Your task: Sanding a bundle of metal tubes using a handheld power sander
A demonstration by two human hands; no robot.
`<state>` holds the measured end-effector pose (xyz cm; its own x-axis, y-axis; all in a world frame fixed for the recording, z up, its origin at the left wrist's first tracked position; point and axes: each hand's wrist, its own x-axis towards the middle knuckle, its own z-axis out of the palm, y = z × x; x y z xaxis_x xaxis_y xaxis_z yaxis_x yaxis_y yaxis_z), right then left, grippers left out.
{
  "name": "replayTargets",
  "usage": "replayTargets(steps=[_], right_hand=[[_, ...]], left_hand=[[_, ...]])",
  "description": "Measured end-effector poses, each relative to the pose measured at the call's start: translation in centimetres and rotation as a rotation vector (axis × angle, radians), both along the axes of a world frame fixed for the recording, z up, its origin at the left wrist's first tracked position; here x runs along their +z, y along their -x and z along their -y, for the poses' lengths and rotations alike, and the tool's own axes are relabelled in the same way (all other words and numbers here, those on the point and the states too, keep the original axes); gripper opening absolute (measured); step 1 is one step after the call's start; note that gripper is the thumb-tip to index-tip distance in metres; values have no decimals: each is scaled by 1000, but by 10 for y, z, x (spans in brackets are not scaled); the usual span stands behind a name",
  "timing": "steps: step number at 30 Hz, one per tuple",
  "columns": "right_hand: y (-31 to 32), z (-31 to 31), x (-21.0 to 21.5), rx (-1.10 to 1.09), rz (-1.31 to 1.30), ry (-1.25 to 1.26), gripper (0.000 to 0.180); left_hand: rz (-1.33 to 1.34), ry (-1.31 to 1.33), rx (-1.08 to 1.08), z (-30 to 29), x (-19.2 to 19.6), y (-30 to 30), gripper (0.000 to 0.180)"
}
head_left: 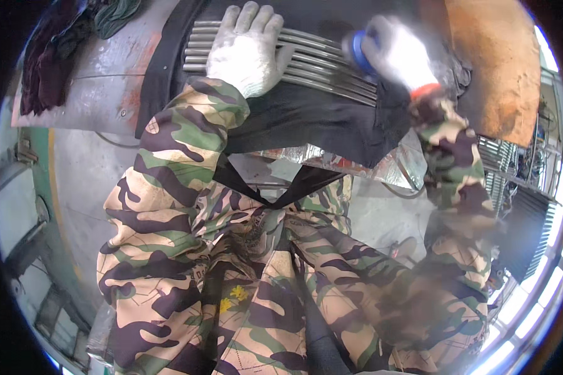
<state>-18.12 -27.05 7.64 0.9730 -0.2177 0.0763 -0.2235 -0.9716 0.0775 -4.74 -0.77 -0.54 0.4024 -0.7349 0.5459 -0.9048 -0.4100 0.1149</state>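
Note:
Several shiny metal rods (pixel 322 59) lie side by side on a black cloth (pixel 306 119), slanting down toward the right. My left hand (pixel 244 56), in a whitish work glove, rests flat across them near their left ends, its fingers stretched out and the thumb apart. At the right ends of the rods, my right hand (pixel 403 56) wears a white glove with an orange cuff and is smeared by motion. Its fingers are curled round a blue rounded object (pixel 358 51), whose kind I cannot make out. Whether that object touches the rods is unclear.
Dark crumpled cloth (pixel 50 69) and a green cloth (pixel 116 17) lie on the metal tabletop (pixel 100 84) at left. A brown board (pixel 497 62) borders the black cloth at right. Racked dark bars (pixel 528 240) stand beyond my right arm.

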Motion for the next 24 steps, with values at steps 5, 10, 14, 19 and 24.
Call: replayTargets(steps=[5,10,14,19,24], right_hand=[[5,2,-1,46,-3,4,32],[0,8,6,1,-19,-7,30],[2,7,-1,20,-20,16,32],[-3,12,-5,108,70,19,29],[16,-29,-1,122,61,43,24]], left_hand=[[-32,-23,-29,-2,-5,-1,49],[-46,-12,-50,-2,-6,-2,50],[-15,-20,-17,-1,-11,-4,51],[-33,-66,-29,9,4,-10,47],[-1,21,-1,19,1,-12,50]])
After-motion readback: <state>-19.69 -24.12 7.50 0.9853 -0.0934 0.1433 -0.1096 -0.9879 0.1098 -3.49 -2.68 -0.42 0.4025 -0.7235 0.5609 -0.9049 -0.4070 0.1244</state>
